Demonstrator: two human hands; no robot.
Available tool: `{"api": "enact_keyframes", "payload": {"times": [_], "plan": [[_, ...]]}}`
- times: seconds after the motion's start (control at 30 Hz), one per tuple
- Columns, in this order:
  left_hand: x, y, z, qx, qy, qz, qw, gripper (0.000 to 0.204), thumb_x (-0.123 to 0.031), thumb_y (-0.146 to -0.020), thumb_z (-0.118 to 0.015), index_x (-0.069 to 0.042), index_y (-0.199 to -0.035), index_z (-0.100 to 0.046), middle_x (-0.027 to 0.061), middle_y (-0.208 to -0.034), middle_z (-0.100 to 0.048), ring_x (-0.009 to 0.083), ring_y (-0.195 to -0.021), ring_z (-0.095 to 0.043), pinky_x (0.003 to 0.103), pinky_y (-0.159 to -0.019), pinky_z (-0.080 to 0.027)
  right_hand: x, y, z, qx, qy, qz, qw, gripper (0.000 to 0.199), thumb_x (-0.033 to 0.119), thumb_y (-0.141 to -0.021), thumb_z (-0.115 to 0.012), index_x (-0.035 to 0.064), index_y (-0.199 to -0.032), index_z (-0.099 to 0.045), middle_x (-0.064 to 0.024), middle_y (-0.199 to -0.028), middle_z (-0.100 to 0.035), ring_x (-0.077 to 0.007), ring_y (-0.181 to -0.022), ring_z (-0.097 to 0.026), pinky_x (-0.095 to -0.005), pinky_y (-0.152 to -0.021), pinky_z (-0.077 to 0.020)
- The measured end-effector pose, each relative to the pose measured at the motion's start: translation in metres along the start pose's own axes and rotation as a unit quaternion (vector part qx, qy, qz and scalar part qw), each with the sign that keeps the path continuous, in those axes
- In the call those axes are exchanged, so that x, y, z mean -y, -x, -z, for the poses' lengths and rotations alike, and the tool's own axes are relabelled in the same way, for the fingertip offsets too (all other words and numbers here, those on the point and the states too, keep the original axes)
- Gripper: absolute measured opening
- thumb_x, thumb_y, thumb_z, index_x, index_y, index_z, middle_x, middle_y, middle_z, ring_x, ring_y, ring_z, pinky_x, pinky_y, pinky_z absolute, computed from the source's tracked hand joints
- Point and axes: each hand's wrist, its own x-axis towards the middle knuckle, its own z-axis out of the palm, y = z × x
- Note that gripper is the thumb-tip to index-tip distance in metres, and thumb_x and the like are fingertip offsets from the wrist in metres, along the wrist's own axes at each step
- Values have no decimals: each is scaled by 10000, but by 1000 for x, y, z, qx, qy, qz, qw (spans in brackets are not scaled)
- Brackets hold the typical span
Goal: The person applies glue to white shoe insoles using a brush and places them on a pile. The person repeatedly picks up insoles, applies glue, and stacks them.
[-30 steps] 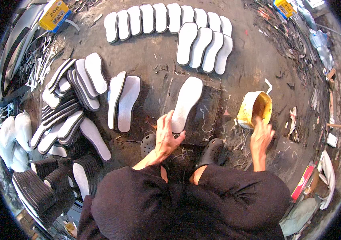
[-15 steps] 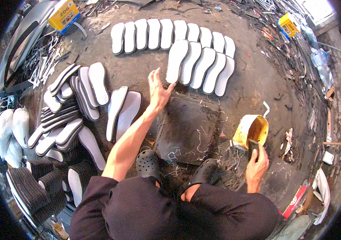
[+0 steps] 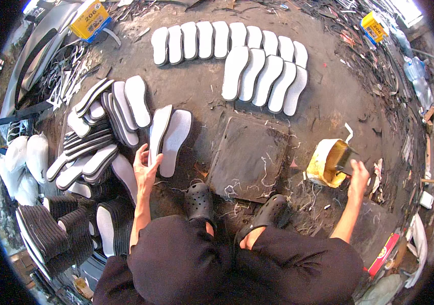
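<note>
My left hand [image 3: 145, 169] is closed around the near end of a white-topped shoe sole [image 3: 160, 124], thumb on one side and fingers on the other. Just right of it lies another pale sole [image 3: 177, 137]. My right hand [image 3: 359, 178] grips a dark, flat brush [image 3: 348, 161] by its end, at the mouth of a cut-open yellow container [image 3: 316, 163]. The container is tipped toward that hand, and its inside is stained. Between the two hands, a dark square board [image 3: 250, 155] lies on the ground before my feet.
Rows of white soles [image 3: 204, 39] lie beyond the board, with several more [image 3: 262, 79] in front. At left are heaped soles [image 3: 90, 147] and stacked dark-edged ones [image 3: 44, 234]. Yellow-blue boxes [image 3: 91, 21] [image 3: 373, 28] stand at the far corners, among scraps.
My left hand has moved from beside the front row of white soles back left to the pale sole. My right hand has shifted rightward and up with the brush. The view has shifted slightly.
</note>
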Motion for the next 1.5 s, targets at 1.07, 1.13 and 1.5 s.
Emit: {"api": "enact_keyframes", "payload": {"times": [1.07,1.13,1.5], "plan": [[-49,149,-147,319,-161,-242,902,922,-152,-910,-863,-135,-1720,-421,355,-1507,-471,539,-1365,-530,571,-1170,-481,136,88,-303,430,144,564,691,360,106,-911,-620,175,-1192,-834,-74,-1148,-833,-310,-1094,-721,-464,-1030,-555],[-48,148,-146,316,-146,-250,904,930,-145,-906,-868,-136,-1721,-419,350,-1500,-473,538,-1364,-530,566,-1170,-483,129,92,-281,269,155,520,795,402,70,-893,-663,172,-1254,-805,-58,-1166,-820,-286,-1049,-735,-486,-996,-532],[-54,139,-154,320,-120,-266,901,943,-133,-902,-870,-89,-1718,-400,305,-1457,-487,507,-1329,-550,542,-1147,-483,97,124,-236,200,149,406,879,354,103,-1014,-666,133,-1356,-751,-162,-1109,-785,-392,-1060,-736,-526,-955,-575]]}}
